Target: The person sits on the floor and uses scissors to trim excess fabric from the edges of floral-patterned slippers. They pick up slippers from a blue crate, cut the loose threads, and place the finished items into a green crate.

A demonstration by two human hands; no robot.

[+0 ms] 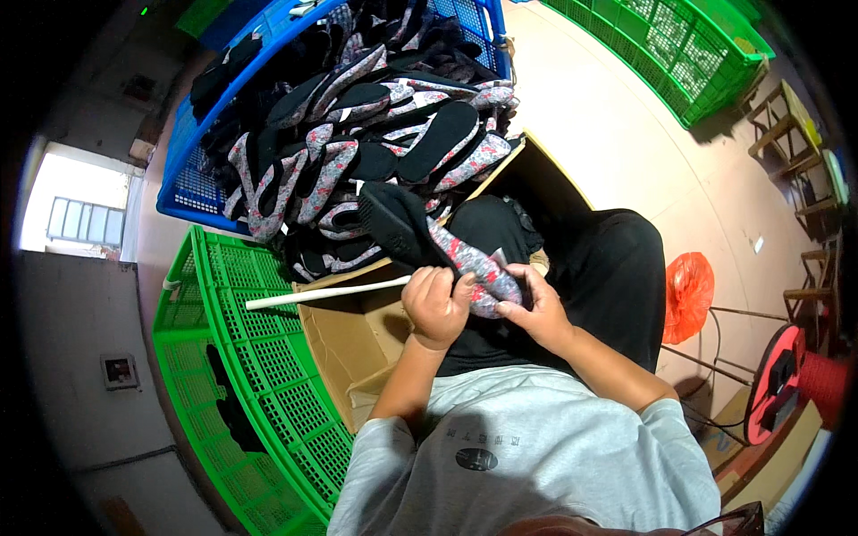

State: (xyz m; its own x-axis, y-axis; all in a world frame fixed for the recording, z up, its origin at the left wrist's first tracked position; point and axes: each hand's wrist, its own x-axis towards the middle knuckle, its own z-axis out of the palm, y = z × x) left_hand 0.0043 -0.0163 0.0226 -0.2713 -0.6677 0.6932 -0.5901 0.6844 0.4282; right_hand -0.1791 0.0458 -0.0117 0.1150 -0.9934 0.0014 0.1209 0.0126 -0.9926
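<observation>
Over my lap is a fabric shoe [478, 261] with a grey and red floral upper and a black sole that points up and to the left. My left hand [436, 305] is closed round the end of a thin white stick [326, 292], its thumb against the shoe's side. The stick sticks out leftward over a cardboard box. My right hand [542, 313] pinches the floral end of the shoe between thumb and fingers. What lies inside the shoe is hidden.
A blue crate [189, 170] ahead is heaped with similar floral shoes [335, 170]. Green crates [268, 357] stand at left, another green crate [706, 67] at far right. An open cardboard box [335, 344] sits by my legs. Right of me are an orange bag [688, 295] and a red spool [773, 384].
</observation>
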